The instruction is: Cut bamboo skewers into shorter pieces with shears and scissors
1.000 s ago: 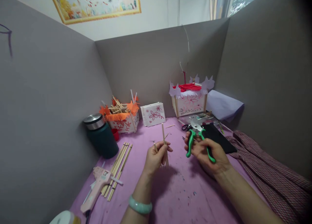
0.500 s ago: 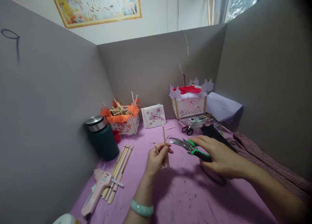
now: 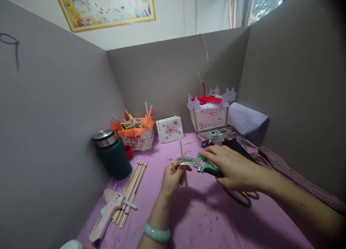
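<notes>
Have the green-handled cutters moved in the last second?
Yes. The green-handled cutters, in the right hand, swung left, away from the black scissors, and their blades now reach the wooden stick held by the left hand.

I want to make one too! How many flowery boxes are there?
2: the orange-fringed box at the back left, by the dark flask, and the red-topped box at the back right. Flat flowery cards stand between them. None looks hidden.
</notes>
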Tool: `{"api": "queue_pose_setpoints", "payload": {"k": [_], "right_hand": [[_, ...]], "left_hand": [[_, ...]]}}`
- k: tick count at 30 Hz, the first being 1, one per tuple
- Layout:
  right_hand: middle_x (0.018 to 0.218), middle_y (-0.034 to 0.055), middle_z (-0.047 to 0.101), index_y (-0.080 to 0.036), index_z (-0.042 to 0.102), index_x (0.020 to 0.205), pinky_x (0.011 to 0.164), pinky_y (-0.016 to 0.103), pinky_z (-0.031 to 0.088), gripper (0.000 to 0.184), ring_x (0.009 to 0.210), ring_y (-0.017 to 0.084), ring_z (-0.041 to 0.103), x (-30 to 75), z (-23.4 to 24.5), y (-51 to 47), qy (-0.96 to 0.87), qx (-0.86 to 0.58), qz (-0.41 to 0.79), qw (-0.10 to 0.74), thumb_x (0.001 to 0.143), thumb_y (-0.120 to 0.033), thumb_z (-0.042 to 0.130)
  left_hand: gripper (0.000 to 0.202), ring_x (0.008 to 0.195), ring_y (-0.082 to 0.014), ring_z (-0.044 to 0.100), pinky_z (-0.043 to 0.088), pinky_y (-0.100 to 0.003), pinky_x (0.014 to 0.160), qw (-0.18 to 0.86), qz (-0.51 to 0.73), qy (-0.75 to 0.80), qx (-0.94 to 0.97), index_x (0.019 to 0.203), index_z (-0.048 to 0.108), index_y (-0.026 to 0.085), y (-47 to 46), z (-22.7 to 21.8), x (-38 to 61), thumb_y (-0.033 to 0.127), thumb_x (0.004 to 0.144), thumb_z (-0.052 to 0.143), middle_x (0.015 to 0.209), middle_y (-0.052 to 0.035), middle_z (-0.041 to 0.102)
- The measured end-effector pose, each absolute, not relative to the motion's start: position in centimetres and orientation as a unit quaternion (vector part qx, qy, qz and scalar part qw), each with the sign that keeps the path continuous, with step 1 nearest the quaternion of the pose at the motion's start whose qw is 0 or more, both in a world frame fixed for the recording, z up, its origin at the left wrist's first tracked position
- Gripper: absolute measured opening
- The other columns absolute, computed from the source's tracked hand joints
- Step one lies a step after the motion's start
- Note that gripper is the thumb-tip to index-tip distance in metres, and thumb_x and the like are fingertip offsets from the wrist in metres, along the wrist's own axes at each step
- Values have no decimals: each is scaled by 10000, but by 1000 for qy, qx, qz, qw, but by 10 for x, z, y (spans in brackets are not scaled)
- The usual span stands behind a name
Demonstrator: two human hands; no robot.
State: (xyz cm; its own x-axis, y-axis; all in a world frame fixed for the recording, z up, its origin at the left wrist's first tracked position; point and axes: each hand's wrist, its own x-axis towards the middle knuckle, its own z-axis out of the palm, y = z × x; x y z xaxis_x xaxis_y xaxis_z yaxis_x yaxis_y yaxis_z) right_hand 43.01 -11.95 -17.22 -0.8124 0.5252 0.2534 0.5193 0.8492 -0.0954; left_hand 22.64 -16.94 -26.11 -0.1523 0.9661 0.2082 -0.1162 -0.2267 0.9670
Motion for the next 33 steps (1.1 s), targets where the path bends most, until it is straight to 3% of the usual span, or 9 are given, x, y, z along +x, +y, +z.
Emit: {"api": "queue_pose_setpoints", "payload": {"k": [11,28,30,33], "right_hand": [[1023,87,557,-260,544,1148,745,370,356,601,887,260,484,426,-165,-125,-954,-276,-3,115,562,-126,545],[991,79,545,-227,517,1150,731,336,310,579,879,238,485,423,-166,-129,-954,-286,-18,91,584,-105,532],[1003,80,547,-229,518,1159,750,345,319,599,901,248,489,423,-169,-130,-951,-291,-6,102,573,-106,532],[1010,74,551,-222,530,1138,775,336,339,600,929,247,493,420,-178,-132,-941,-303,53,142,550,-102,531]], "left_hand": [[348,313,-48,280,192,-200,356,428,602,458,495,712,638,126,-170,-261,227,448,812,555,353,74,373],[348,354,-46,267,211,-203,384,402,598,483,497,741,652,112,-169,-261,227,433,814,542,440,55,457],[351,394,-59,334,261,-205,418,371,598,497,507,745,663,116,-171,-256,227,433,819,532,497,28,521],[319,611,-123,524,389,-224,585,281,607,518,532,701,653,144,-174,-248,225,396,835,513,668,-25,625]]}}
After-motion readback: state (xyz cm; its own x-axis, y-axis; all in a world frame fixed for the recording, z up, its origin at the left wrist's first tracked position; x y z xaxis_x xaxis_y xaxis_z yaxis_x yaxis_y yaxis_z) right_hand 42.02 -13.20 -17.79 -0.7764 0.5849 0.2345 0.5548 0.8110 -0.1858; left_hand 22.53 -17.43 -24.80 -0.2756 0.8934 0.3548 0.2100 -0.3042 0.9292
